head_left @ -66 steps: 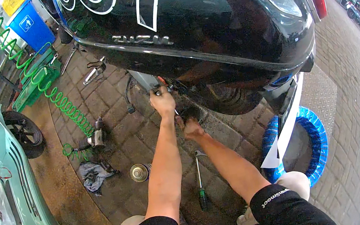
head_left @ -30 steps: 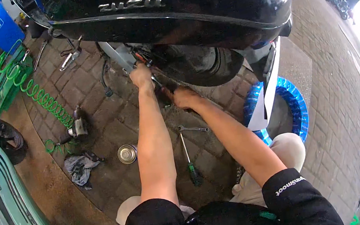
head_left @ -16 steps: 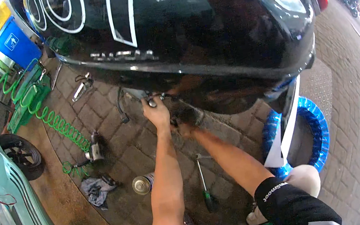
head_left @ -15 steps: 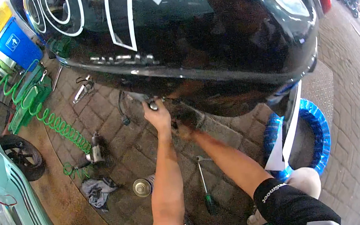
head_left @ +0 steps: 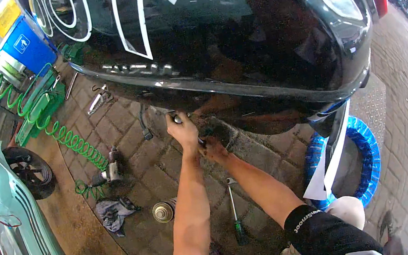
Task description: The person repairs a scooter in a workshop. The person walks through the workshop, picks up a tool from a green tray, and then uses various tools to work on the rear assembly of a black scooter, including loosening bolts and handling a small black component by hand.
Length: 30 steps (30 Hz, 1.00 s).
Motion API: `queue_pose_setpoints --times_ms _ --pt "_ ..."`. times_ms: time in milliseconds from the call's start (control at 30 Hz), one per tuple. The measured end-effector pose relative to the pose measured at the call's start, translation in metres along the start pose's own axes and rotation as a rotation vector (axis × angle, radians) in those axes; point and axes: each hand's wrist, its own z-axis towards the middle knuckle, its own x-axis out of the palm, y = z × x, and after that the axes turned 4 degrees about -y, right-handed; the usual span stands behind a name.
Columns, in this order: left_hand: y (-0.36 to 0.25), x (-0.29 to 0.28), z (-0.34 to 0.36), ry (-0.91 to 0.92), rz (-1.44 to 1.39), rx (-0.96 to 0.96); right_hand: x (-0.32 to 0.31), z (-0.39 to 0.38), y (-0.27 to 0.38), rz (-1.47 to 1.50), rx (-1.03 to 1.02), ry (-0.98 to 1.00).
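Beneath the lower edge of a glossy black vehicle body with white outlined lettering, both my arms reach forward. My left hand is closed around a tool with a rounded silver end; the rest of it is mostly hidden by my fingers. Close beside it on the right, the curled fingers of my right hand meet a dark, narrow piece. Whether that piece belongs to the silver-ended tool I cannot tell. Between my forearms, a green-handled screwdriver lies on the bricks, next to an open-end wrench head.
Left of my arm stand a spray can, a crumpled grey rag and an air impact wrench on a green coiled hose. A blue-wrapped tyre lies right. A mint-green body panel borders the far left.
My right hand has come up slightly and shows more clearly beside the left. My left hand has shifted a little right and down. The whole view has also moved slightly.
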Motion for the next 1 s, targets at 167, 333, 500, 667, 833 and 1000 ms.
queue_pose_setpoints --times_ms 167,333,500,667,833,1000 --pt "-0.005 0.001 0.004 0.052 -0.065 -0.198 -0.032 -0.022 0.027 -0.419 -0.196 -0.251" --pt "0.0 0.002 0.008 0.11 0.088 -0.344 -0.058 -0.029 0.041 -0.357 0.008 0.014" --pt "0.002 0.011 0.014 0.131 0.047 -0.646 -0.098 -0.035 0.065 -0.333 0.212 0.238" --pt "0.01 0.014 0.021 0.189 -0.197 -0.895 -0.133 -0.031 0.092 -0.337 0.316 0.368" --pt "0.006 0.007 0.023 0.309 -0.151 -1.004 -0.156 -0.028 0.112 -0.331 0.395 0.424" --pt "-0.009 0.004 0.014 0.186 -0.086 -0.775 -0.146 -0.024 0.094 -0.45 0.267 0.547"
